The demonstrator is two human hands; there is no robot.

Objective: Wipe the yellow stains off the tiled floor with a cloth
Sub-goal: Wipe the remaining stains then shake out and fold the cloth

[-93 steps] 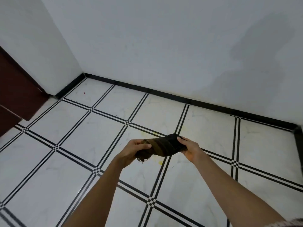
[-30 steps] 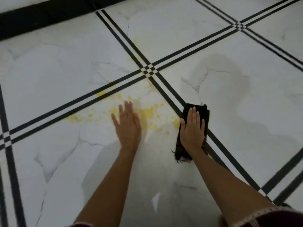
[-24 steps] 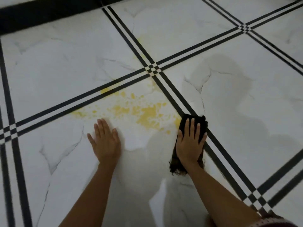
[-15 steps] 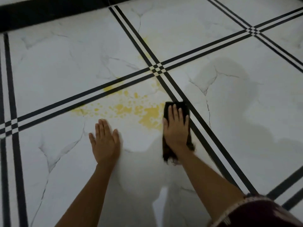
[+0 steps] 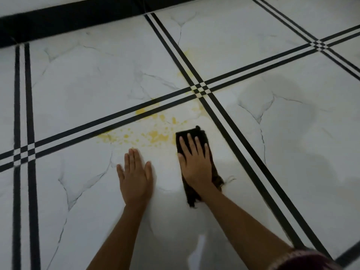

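Note:
Yellow stains (image 5: 155, 134) are spattered over a white marble-look floor tile (image 5: 78, 191), just below a double black line, with fainter yellow marks (image 5: 186, 73) near the line crossing further up. A dark folded cloth (image 5: 196, 131) lies flat on the tile at the right end of the stains. My right hand (image 5: 195, 162) presses flat on the cloth, fingers spread, and covers most of it. My left hand (image 5: 135, 176) rests flat and empty on the bare tile, just below the stains and left of the cloth.
Double black lines (image 5: 233, 137) cross the floor in a grid. A black skirting strip (image 5: 68, 18) runs along the top. My shadow falls on the tile to the right (image 5: 302, 143). A dark red sleeve (image 5: 311, 260) shows at the bottom right.
My right hand has slid the cloth left from the black lines onto the right end of the stains. My left hand moved off the stains and rests below them.

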